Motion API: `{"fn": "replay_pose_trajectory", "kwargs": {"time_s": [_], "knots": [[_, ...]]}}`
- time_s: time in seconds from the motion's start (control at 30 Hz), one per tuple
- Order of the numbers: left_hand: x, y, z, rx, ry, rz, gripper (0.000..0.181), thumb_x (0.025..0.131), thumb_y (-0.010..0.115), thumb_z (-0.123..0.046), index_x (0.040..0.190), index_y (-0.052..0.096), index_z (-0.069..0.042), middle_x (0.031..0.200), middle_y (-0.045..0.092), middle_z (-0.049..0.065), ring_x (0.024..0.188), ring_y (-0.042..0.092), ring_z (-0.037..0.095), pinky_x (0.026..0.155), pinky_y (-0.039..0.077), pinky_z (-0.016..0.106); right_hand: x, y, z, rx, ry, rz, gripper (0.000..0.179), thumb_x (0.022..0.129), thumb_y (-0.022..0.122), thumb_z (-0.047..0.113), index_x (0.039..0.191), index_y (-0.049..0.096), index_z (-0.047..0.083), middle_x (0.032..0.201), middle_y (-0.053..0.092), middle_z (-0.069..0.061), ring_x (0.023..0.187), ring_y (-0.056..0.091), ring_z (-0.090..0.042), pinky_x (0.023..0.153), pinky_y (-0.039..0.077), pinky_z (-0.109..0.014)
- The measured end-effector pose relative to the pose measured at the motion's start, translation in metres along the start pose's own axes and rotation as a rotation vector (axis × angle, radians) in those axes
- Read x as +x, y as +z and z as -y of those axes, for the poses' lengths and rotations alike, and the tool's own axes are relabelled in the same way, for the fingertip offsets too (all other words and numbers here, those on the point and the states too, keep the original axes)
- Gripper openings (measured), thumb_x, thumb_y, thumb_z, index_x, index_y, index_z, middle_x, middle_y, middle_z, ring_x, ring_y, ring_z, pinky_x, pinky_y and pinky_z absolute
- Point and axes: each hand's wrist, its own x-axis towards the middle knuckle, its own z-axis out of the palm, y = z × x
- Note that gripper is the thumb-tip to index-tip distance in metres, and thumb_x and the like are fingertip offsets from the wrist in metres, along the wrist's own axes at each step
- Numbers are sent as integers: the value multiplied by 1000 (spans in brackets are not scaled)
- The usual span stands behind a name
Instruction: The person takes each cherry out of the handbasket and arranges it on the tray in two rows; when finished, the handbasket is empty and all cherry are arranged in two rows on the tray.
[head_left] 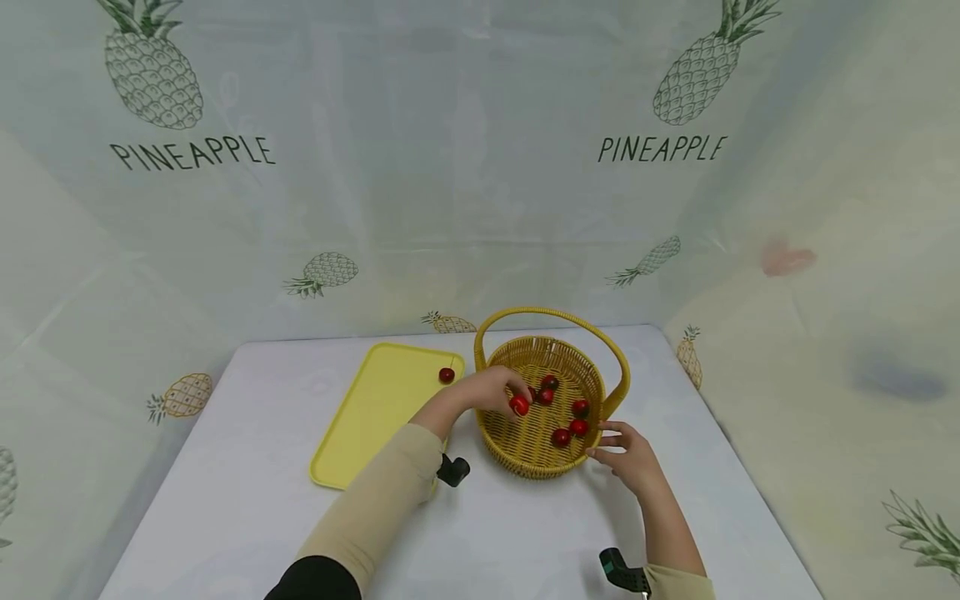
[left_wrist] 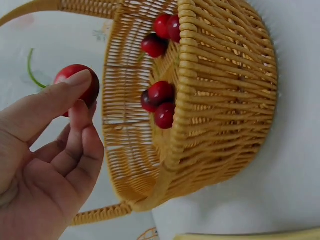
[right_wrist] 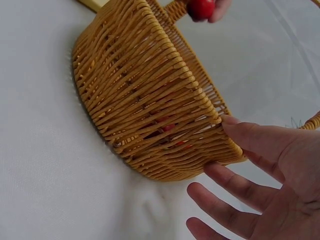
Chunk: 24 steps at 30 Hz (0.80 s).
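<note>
A white table with two things on it.
The table (head_left: 525, 533) was pale and flat, and its top looked smooth. On the left lay a yellow tray (head_left: 375, 408), with round corners and a low rim. Just to its right stood a round, woven basket (head_left: 517, 462), right way up, with a big looped handle (head_left: 551, 312). Both sat toward the far edge. The basket made a soft gray shadow (head_left: 611, 500) on the white.

White table (head_left: 517, 542), pale backdrop (head_left: 465, 167) behind, pineapple drawings (head_left: 153, 81), dark "PINEAPPLE" lettering (head_left: 192, 153)
</note>
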Motion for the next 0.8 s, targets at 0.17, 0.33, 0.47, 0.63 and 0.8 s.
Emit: {"fn": "replay_pose_trajectory", "kwargs": {"time_s": [0.17,0.33,0.47,0.63,0.8], "knots": [[-14,-8,5,-40,22,-35,29,80,81,-9,108,74,-15,112,65,-6,75,55,10,66,48,26,0,0,1,-7,-1,-7,52,87,75,16,132,53,4,115,63,-19,107,57,-35,76,53,-43],[-30,-15,15,-86,-2,-60,31,79,81,-7,109,74,-14,100,65,-7,67,54,12,60,46,27,0,0,0,-14,-4,-1,51,87,75,16,131,52,3,115,63,-19,107,57,-34,76,53,-45],[-44,-20,28,-185,-29,-80,32,80,80,-3,109,73,-11,96,67,-4,74,62,13,66,52,30,-1,1,0,-12,-1,-4,51,87,75,15,131,53,3,115,63,-19,105,58,-34,76,53,-44],[-59,-25,46,-246,-65,-126,34,79,80,-2,112,71,-5,99,66,0,78,65,15,70,53,32,-1,1,1,-11,0,-5,51,87,75,15,131,52,3,115,63,-19,105,58,-33,76,53,-44],[-71,-28,66,-264,-84,-167,37,80,79,0,115,70,-4,105,65,6,78,65,16,70,53,30,0,2,1,-13,-3,-4,52,87,76,17,131,52,2,116,62,-20,106,57,-34,76,53,-45]]}}
